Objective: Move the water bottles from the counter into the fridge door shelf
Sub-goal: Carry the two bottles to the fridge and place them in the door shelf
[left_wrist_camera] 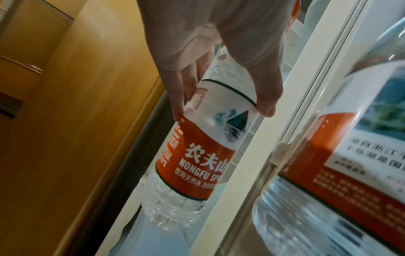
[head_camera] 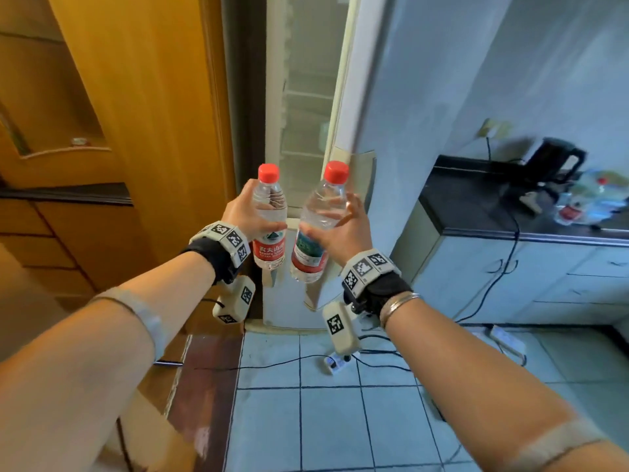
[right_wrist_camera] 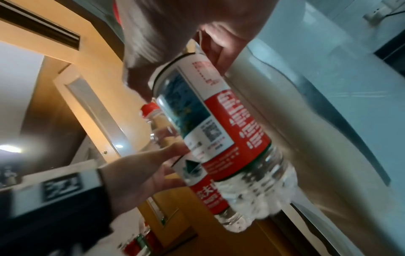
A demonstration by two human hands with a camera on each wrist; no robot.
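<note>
Each grip is wrapped round a bottle: left hand [head_camera: 243,209] holding the left bottle [head_camera: 270,221], right hand [head_camera: 343,226] the right bottle [head_camera: 315,226], both before the fridge [head_camera: 306,97]. Bottles nearly touch; they could knock together there.

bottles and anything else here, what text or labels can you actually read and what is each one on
"农夫山" on the red label band of the left bottle, held by the left hand; the rest is cut off.
"NONGFU SP", cut off at the label edge, below it on the same band.
"饮用天然水" in the smaller line underneath.
Right bottle in the right hand: QR code and small print, too blurred to read.
Wrist bands: black-and-white marker squares, no words.
</note>
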